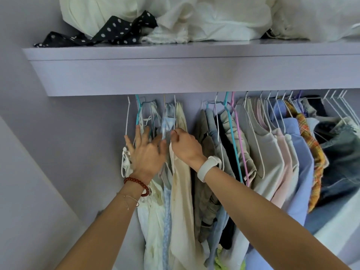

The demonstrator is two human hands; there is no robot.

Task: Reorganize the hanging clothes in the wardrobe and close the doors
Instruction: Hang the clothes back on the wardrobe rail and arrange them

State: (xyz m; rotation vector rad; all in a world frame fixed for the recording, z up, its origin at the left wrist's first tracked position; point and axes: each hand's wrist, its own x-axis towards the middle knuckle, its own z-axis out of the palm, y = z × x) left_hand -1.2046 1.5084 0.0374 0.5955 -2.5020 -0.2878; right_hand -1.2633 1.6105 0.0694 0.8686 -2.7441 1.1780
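Our left hand [146, 152] spread flat on the pale garments [155, 201]; right hand [185, 145] pinched the cream dress's hanger [174, 114], hook rising toward twelve o'clock.

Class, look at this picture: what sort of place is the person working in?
Most likely inside a home wardrobe: clothes on wire hangers hang in a row under a lilac shelf piled with folded linen.
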